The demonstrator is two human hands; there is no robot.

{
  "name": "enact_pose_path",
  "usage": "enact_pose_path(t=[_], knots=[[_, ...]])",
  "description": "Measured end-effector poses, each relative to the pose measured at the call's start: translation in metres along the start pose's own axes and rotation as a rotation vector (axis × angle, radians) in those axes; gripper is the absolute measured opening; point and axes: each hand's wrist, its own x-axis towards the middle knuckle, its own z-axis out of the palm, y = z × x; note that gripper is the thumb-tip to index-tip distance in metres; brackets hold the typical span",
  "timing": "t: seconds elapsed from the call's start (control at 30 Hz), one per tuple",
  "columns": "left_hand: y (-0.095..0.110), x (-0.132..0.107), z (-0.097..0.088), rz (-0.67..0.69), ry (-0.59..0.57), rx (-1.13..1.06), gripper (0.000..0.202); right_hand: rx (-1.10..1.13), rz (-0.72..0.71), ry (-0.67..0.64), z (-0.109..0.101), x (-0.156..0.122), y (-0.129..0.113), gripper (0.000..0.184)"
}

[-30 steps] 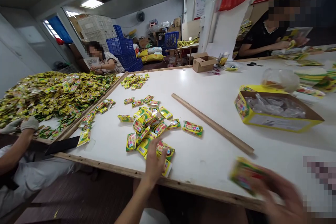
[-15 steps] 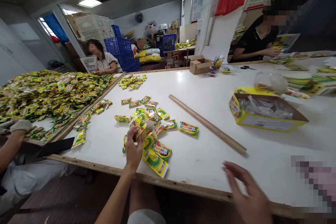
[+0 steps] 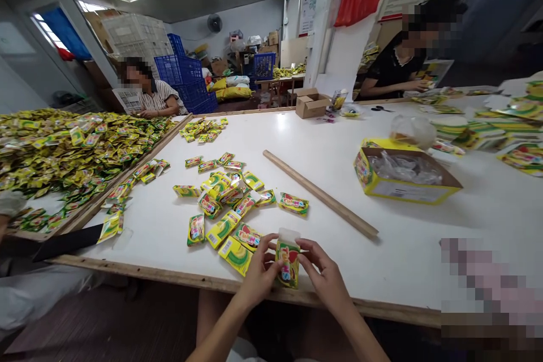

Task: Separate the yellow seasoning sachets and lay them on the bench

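Close to the table's front edge, a small yellow-green candy box (image 3: 288,264) stands between my two hands with its pale end flap raised at the top. My left hand (image 3: 263,264) grips it from the left, thumb across its printed front. My right hand (image 3: 321,269) is closed at the right side, fingertips on the box near its upper edge. Left of my hands lies a loose pile of similar candy boxes (image 3: 224,227), some flat and some overlapping. One single box (image 3: 293,203) lies apart, beyond my hands.
A wooden strip (image 3: 320,193) lies diagonally across the white table (image 3: 407,254). At right stands an open display carton (image 3: 407,189) holding clear plastic. A large heap of packets (image 3: 85,153) fills the left side behind a wooden ledge. Two people sit across, and a gloved hand shows at far left.
My left hand has taken a candy box from the pile and brought it right, toward me. My right hand has moved left to meet it. The view has shifted slightly.
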Motion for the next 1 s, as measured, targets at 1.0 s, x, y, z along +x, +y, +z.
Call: enact_pose_path(t=[1.0], knots=[[0.006,0.025,-0.001,0.016,0.19,0.157,0.016,-0.09,0.026,0.056,0.019,0.02,-0.013,0.03]])
